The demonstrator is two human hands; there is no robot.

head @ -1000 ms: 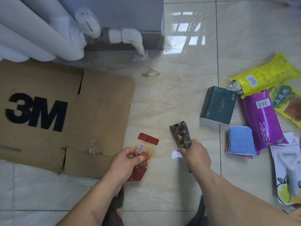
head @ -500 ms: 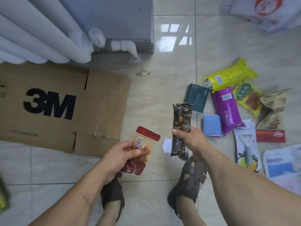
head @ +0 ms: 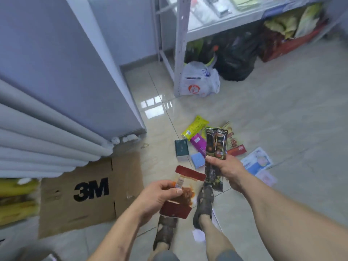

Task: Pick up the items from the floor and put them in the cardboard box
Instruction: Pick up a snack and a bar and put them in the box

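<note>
My left hand (head: 160,194) grips a red-ended clear snack packet (head: 185,193) in front of me. My right hand (head: 226,170) holds two dark brown snack sachets (head: 216,144) upright, above my feet. The 3M cardboard box (head: 90,193) lies on the floor to the left, its printed flap facing up. More items remain on the tiles ahead: a yellow packet (head: 194,126), a purple packet (head: 198,143), a dark green box (head: 181,147), a blue sponge (head: 197,160) and a red packet (head: 237,150).
A white radiator (head: 37,132) runs along the left wall above the box. A metal shelf (head: 180,44) stands at the back with a white plastic bag (head: 197,81) and black bags under it. Yellow packets (head: 17,200) lie at the far left. A blue-white pack (head: 258,161) lies right.
I have stood up from the floor with both items lifted; the view has risen and tilted, now showing the shelf and more of the room.
</note>
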